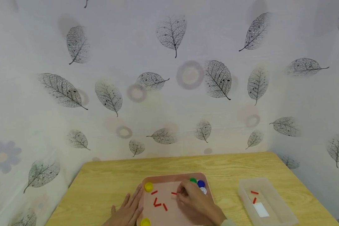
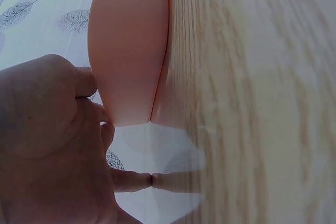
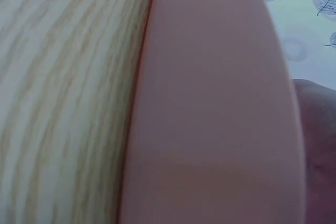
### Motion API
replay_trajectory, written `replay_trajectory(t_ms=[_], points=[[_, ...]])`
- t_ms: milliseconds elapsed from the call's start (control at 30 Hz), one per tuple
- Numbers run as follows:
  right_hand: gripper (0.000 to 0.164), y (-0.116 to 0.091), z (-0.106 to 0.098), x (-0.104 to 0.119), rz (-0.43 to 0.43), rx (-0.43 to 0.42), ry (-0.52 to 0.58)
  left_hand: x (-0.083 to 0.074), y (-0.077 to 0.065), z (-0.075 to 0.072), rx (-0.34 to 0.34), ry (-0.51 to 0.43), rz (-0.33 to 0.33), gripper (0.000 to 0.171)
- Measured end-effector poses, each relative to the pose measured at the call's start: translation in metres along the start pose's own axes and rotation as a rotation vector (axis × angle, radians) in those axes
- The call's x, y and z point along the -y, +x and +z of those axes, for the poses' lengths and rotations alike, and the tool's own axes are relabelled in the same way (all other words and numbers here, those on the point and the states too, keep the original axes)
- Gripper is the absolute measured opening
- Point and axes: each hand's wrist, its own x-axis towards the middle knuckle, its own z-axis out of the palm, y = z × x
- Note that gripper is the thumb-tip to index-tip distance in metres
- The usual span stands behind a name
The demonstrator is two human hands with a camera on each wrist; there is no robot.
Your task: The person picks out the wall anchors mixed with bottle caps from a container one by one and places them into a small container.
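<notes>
Your left hand point(image 1: 127, 207) lies spread at the pink tray point(image 1: 157, 217)'s left edge; your right hand point(image 1: 193, 196) pinches a red stick point(image 1: 173, 193) over the tray; four loose sticks point(image 1: 165, 207) lie left of it.

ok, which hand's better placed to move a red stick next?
Probably the right hand: it's over the tray and pinches a red stick. The left hand rests against the tray's left edge, holding no stick.
</notes>
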Motion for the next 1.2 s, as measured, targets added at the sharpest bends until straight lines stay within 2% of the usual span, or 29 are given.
replay_trajectory(t_ms=[200, 333, 600, 1000, 1200], points=[[0.004, -0.009, -0.007, 0.005, 0.021, -0.001, 0.012, -0.003, -0.004, -0.001, 0.026, 0.036, -0.023, 0.069], [0.009, -0.013, -0.011, 0.008, -0.010, -0.028, 0.017, -0.004, -0.006, -0.001, 0.034, 0.070, -0.033, 0.071], [0.016, -0.018, -0.020, 0.014, -0.030, -0.068, 0.010, -0.004, -0.005, -0.001, 0.030, 0.048, -0.029, 0.070], [0.024, -0.026, -0.028, 0.014, -0.182, -0.217, -0.044, -0.005, -0.004, -0.001, 0.023, 0.075, -0.034, 0.070], [0.025, -0.030, -0.035, 0.014, -0.246, -0.244, -0.046, -0.005, -0.003, -0.002, 0.018, 0.017, -0.033, 0.068]])
